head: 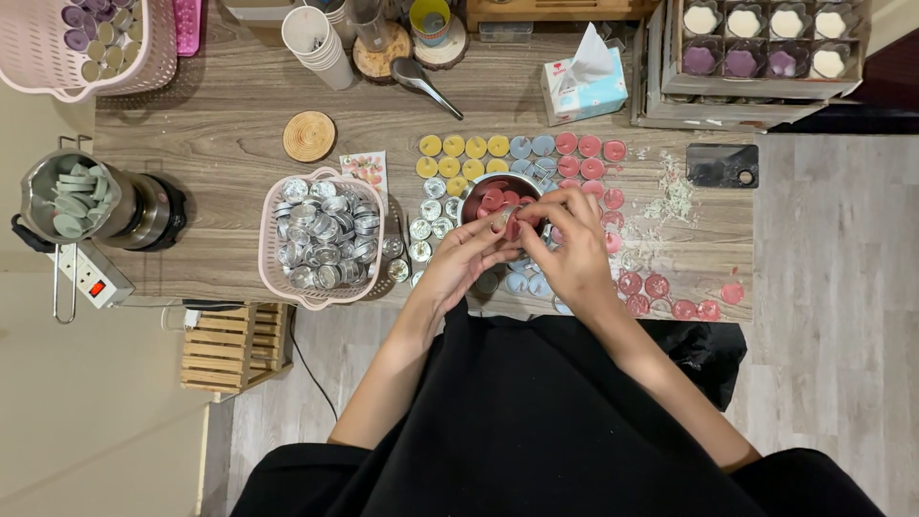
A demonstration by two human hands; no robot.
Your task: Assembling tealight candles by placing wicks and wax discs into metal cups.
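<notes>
Both hands meet over the metal bowl point(498, 196) of red wax discs: left hand point(466, 258) and right hand point(571, 244) together pinching one small tealight point(505, 222) between fingertips, just above the bowl's near rim.

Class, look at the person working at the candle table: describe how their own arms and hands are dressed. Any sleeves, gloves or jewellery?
Both arms are bare from hand to above the elbow; no sleeve reaches the forearms. The left hand and right hand wear no gloves, and no ring, watch or bracelet can be made out at this size. Below the arms the person wears a plain black garment, loose and without visible pattern.
</notes>
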